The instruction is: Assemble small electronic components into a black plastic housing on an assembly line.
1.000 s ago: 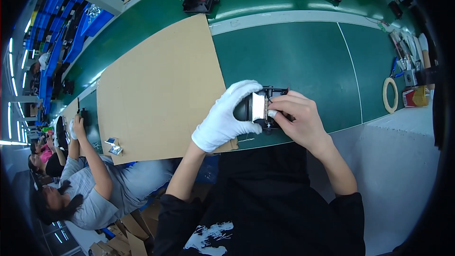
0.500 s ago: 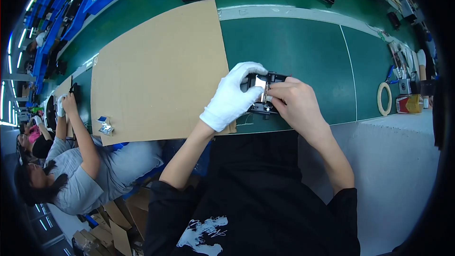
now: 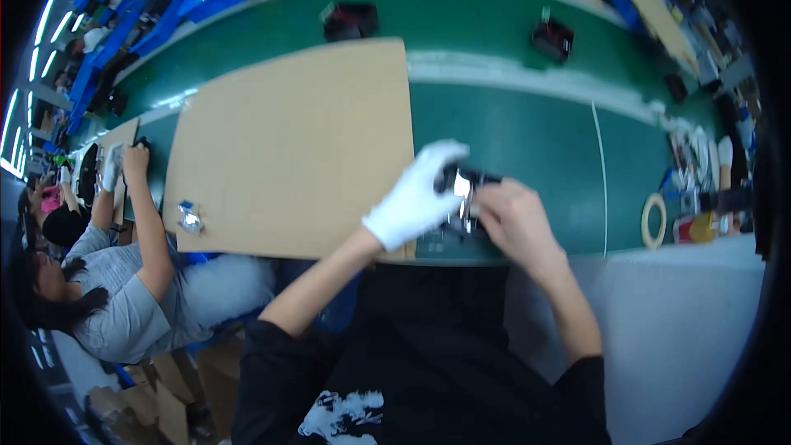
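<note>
A small black housing (image 3: 488, 175) with a shiny metal piece (image 3: 462, 187) in its middle is held over the green bench, near the front edge. My left hand (image 3: 412, 202), in a white glove, is closed round its left side, with the thumb by the metal piece. Bare and with bent fingers, my right hand (image 3: 517, 216) is closed at the right side of the housing. Whatever lies between those fingertips is hidden and blurred. Next to my left hand lies a large flat cardboard sheet (image 3: 288, 148).
Two black boxes (image 3: 350, 21) (image 3: 552, 39) with red wires stand at the back. A tape roll (image 3: 654, 221) and several tools (image 3: 692, 156) lie at the right. A small silvery part (image 3: 190, 217) rests on the cardboard. Another person (image 3: 115, 280) works at the left.
The view has tilted up and blurred, so the bench and hands appear lower. Both hands stay on the housing; my right fingers have shifted slightly over its right side.
</note>
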`<state>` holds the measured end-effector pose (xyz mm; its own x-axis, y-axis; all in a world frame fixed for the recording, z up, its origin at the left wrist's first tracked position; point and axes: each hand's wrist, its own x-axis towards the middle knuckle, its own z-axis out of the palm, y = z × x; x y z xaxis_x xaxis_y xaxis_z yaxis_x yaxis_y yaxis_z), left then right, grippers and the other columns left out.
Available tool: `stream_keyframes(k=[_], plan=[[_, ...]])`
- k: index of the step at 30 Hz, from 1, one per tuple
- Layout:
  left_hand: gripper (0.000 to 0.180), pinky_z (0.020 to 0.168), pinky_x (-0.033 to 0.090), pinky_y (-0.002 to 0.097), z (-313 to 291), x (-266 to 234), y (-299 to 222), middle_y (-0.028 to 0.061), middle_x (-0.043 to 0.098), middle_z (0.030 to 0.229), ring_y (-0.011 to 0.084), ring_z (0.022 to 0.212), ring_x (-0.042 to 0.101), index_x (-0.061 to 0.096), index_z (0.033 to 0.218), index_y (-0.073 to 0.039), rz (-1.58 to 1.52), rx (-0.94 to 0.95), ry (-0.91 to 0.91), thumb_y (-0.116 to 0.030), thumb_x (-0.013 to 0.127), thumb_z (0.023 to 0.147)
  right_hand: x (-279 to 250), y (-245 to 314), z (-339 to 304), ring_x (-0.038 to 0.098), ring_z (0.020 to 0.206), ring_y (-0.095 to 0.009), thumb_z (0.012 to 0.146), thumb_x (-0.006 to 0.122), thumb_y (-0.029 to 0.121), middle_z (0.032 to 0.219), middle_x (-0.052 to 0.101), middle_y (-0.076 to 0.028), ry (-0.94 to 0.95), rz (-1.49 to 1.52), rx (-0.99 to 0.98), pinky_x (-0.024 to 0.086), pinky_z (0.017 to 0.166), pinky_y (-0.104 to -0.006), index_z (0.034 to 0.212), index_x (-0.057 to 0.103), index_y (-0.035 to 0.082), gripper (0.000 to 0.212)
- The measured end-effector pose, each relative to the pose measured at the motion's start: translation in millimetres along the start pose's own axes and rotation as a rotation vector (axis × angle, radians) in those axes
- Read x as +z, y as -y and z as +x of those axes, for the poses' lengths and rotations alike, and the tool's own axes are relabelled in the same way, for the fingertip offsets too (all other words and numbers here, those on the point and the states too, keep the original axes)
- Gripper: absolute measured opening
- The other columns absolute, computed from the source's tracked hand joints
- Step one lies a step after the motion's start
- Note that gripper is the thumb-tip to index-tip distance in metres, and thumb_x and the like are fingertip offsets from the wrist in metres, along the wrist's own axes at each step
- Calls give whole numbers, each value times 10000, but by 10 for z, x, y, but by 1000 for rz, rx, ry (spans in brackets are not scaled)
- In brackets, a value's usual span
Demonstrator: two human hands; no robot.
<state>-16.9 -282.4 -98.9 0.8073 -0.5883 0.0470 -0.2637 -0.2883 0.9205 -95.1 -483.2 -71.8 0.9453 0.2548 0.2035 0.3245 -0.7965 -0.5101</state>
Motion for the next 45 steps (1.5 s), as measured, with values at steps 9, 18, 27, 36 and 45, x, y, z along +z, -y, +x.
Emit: stream_keyframes(k=[9, 18, 27, 36, 45], plan=[[545, 914, 537, 322, 622, -471, -311, 147, 657, 1187, 191, 1001, 623, 528, 1432, -43, -300, -62, 238, -200, 699, 939, -73, -74, 2, 648, 1021, -297, 785, 735, -22, 1209, 715, -113, -322, 157, -99, 528, 907, -375, 1070, 735, 8, 287], [613, 1106, 476, 446, 1949, -1489, 793, 281, 568, 1394, 429, 1261, 585, 489, 1459, 35, 659, 193, -659, -71, 675, 885, 154, -374, -413, 594, 1193, -329, 783, 724, 7, 1376, 616, -147, -340, 106, 184, 518, 973, -384, 1110, 728, 38, 329], [410, 879, 573, 455, 3022, 596, 72, 195, 664, 1258, 388, 968, 698, 638, 1254, -48, 586, 199, -173, -252, 675, 900, 150, -410, -296, 598, 1191, -316, 804, 724, 26, 1365, 627, -130, -351, 201, 204, 515, 988, -390, 1122, 735, 37, 319], [223, 679, 575, 460, 1633, 348, -374, 146, 712, 910, 404, 725, 669, 721, 1033, -81, 597, 351, 146, -217, 679, 861, -3, -349, -437, 563, 1268, -386, 828, 755, 112, 1516, 476, -245, -649, 257, 340, 492, 1051, -421, 1270, 676, 59, 452], [232, 739, 590, 408, 749, 222, -608, 54, 748, 1044, 318, 845, 723, 734, 1090, -125, 496, 420, 61, -274, 713, 914, 39, -538, -617, 495, 1382, -436, 815, 833, 263, 1580, 404, -282, -253, 3, 159, 429, 1135, -461, 1307, 665, 108, 543]])
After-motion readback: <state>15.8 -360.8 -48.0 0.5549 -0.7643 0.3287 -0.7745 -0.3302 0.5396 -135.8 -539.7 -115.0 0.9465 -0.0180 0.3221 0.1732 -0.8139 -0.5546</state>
